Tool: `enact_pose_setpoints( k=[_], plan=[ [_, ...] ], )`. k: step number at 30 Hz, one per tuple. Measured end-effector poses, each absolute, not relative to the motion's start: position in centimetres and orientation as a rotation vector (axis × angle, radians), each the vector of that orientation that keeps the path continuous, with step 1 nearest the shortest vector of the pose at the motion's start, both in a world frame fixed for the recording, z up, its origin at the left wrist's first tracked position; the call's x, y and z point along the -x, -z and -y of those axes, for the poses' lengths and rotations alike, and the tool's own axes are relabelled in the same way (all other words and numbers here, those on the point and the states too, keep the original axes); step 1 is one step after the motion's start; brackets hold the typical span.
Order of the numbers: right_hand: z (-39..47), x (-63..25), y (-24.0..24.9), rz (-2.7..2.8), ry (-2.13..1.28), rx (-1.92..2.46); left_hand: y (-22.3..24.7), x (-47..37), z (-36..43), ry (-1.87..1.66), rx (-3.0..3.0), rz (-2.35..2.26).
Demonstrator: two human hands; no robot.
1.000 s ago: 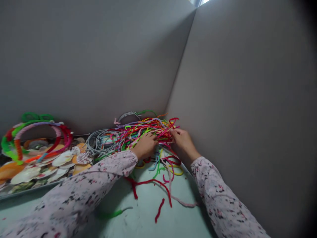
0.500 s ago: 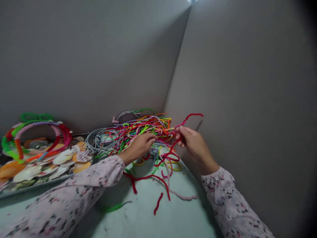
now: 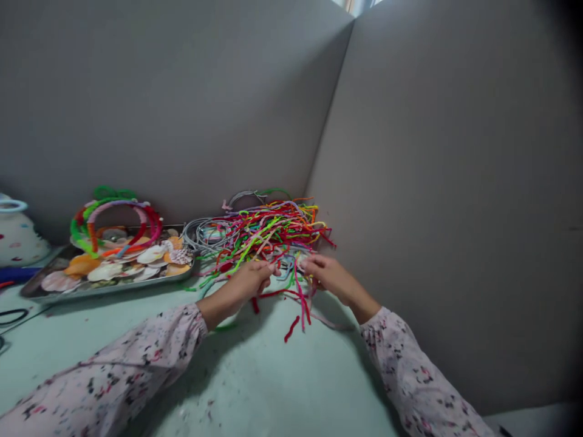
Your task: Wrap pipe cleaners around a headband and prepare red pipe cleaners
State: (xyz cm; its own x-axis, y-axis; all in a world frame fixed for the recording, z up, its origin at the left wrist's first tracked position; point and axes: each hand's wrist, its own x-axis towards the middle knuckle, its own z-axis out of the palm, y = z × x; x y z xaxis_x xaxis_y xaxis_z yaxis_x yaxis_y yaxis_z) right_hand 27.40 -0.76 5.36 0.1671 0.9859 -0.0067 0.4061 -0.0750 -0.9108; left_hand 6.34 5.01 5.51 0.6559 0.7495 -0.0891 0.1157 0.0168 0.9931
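A tangled heap of colourful pipe cleaners [image 3: 273, 227] lies in the corner where two grey panels meet. Just in front of it, my left hand [image 3: 248, 282] is closed in a pinch, with a bit of red at its fingertips that I cannot make out well. My right hand [image 3: 328, 276] pinches too, its fingertips at the upper part of a pink pipe cleaner [image 3: 299, 297] that hangs down beside them. Between and below the hands lie more loose strands, among them a short red pipe cleaner piece [image 3: 291, 329] on the pale green table [image 3: 273, 376].
To the left, a metal tray [image 3: 113, 294] holds seashells [image 3: 107, 271], with pipe-cleaner-wrapped rings [image 3: 148, 212] on top. Coiled grey wire [image 3: 200, 233] lies between tray and heap. A spotted white container [image 3: 20, 237] stands far left. The grey panel [image 3: 432, 182] bounds the right side.
My right hand has come down and leftward, and the long red pipe cleaner no longer sticks up from it. The view has turned left, bringing the white container into sight.
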Motion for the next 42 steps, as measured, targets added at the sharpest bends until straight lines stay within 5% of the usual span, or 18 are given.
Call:
enact_pose_setpoints(
  k=[7,21,24,30,42],
  plan=[
    [3.4,-25.8,-0.7,1.772,-0.373,1.859,-5.9,-3.7,-2.8,-0.725,-1.448,-0.802],
    [1.9,-29.4,-3.2,1.558,0.412,1.820,-4.3,-0.3,2.7,-0.753,-1.437,-0.860],
    [3.5,-25.2,-3.7,1.583,0.183,1.587,-3.9,-0.7,3.5,-0.726,-1.422,-0.858],
    [5.9,-18.6,-3.0,1.429,-0.974,1.180,-1.7,-1.4,5.1,-0.680,-1.451,-0.871],
    [4.8,-19.6,0.3,1.019,-1.125,1.079,-0.9,-1.5,6.1,-0.771,-1.302,-0.845]
  ],
)
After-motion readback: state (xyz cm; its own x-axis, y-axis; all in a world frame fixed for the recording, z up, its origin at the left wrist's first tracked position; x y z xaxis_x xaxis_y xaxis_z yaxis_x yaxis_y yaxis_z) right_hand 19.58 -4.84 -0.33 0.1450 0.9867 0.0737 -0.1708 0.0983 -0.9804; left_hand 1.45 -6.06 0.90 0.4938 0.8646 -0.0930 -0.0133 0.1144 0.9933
